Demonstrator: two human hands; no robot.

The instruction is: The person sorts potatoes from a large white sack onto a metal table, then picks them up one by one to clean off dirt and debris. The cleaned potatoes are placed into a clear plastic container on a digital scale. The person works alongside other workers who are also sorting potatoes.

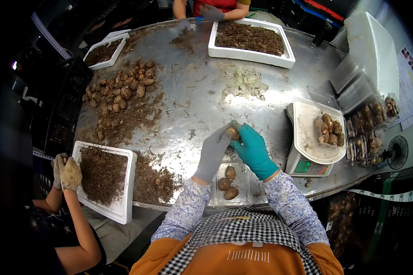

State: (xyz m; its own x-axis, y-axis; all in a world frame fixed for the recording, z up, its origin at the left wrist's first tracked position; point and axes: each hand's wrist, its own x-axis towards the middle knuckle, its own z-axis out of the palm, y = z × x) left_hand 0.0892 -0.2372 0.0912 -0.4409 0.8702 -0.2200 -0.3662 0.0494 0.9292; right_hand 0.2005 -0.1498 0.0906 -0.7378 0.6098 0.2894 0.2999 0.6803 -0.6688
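Above the metal table [192, 105], my left hand [213, 155] in a grey glove and my right hand [253, 152] in a teal glove meet around a small brown taro [233, 133]. Fingers of both hands are closed on it, so only its middle shows. Just below them, close to my apron, an uncovered clear plastic box [246, 189] holds three taros [230, 173]. To the right, a white weighing scale [307, 145] with a lit green display carries another clear box filled with several taros [331, 129].
A heap of taros [124, 89] lies in loose soil at the left. White foam trays of brown shreds [106, 174] stand left and far [252, 57]. Stacked lids [353, 85] and packed boxes [366, 133] line the right edge. Co-workers' gloved hands [68, 172] are left and far.
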